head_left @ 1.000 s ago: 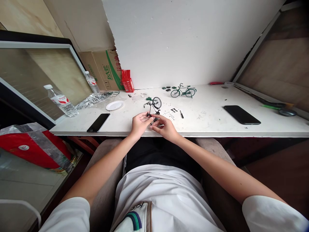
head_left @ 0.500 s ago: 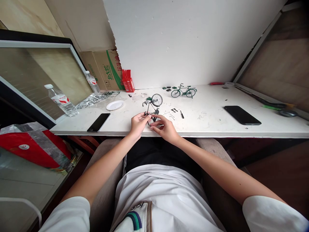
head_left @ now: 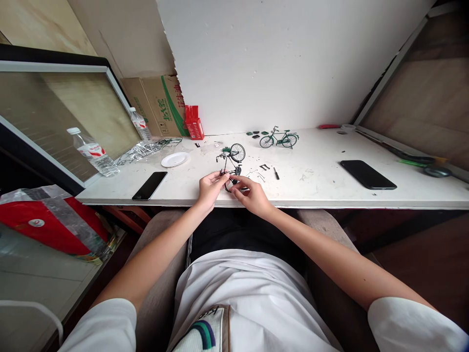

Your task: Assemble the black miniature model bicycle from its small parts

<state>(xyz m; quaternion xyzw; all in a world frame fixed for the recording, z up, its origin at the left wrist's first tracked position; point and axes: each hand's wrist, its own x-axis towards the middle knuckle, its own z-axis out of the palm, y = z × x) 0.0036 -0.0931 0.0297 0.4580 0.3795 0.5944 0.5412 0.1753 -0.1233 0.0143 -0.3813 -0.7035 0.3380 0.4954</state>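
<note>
The right hand (head_left: 253, 196) is curling its fingertips (head_left: 233, 189) closer; now both it and the left hand (head_left: 209, 189) are pinching the model bicycle (head_left: 238, 170).

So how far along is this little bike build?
Partway, I'd judge. The green model bicycle stands upright and looks complete. The dark model bicycle already shows handlebars and a spoked wheel on its frame. The left hand and right hand grip its near end, hiding what is being worked on. Loose dark parts lie beside it, probably left to fit.
</note>
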